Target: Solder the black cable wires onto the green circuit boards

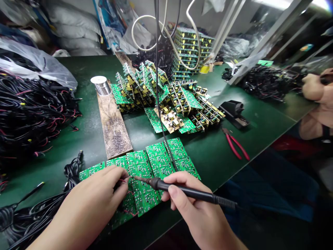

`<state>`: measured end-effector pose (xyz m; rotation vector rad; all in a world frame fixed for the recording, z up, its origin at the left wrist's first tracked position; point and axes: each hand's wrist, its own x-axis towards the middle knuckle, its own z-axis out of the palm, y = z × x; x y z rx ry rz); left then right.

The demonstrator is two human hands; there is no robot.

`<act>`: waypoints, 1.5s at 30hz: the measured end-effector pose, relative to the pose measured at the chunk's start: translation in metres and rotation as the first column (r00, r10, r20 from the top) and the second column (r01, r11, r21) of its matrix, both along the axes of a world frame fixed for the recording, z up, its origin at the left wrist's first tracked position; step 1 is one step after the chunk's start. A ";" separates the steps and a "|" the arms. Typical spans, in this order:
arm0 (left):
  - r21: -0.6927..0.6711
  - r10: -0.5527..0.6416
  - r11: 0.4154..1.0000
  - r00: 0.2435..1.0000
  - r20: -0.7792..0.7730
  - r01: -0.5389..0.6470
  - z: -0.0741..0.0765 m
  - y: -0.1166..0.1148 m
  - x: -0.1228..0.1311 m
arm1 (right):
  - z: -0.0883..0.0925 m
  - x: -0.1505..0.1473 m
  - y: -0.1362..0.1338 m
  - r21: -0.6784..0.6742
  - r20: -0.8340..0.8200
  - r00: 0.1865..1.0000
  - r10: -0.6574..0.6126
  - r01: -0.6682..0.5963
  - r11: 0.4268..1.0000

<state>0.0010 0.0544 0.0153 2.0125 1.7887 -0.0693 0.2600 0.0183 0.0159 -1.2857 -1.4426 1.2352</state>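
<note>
Several green circuit boards (156, 163) lie solder side up in a row at the near edge of the green table (85, 132). My right hand (192, 205) is closed round a black soldering iron (187, 191), its tip touching a board. My left hand (96, 201) pinches a thin red wire (122, 180) against the same board, right beside the iron's tip.
A heap of populated boards (166, 100) and a neat stack (191, 48) stand behind. A scorched wooden strip (114, 128) with a solder spool (101, 85) lies to the left, beside black cable bundles (28, 114). Red-handled pliers (235, 144) and an iron stand (232, 111) sit right. Another person's hands (317, 100) are at far right.
</note>
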 end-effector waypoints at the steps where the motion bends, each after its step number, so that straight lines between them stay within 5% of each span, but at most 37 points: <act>1: -0.011 0.004 1.000 1.000 -0.002 -0.004 0.001 0.000 0.000 | -0.001 0.001 -0.001 0.011 -0.002 1.000 -0.017 0.017 1.000; 11: -0.085 -0.015 0.996 0.996 -0.084 0.008 0.012 0.001 0.007 | -0.008 0.008 -0.007 0.024 -0.036 0.996 -0.083 0.084 0.996; 21: 0.038 0.006 0.999 1.000 -0.019 -0.005 -0.006 -0.009 -0.020 | -0.013 0.014 -0.007 -0.001 -0.050 0.994 -0.099 0.099 0.995; 30: -0.059 -0.102 0.994 0.977 -0.187 0.093 0.009 0.010 0.004 | -0.011 0.008 0.001 0.014 -0.046 0.996 -0.071 0.072 0.997; 45: -0.064 -0.128 0.991 0.982 -0.136 0.120 0.003 0.009 -0.001 | -0.011 0.005 0.002 -0.072 -0.052 0.998 -0.025 0.021 0.997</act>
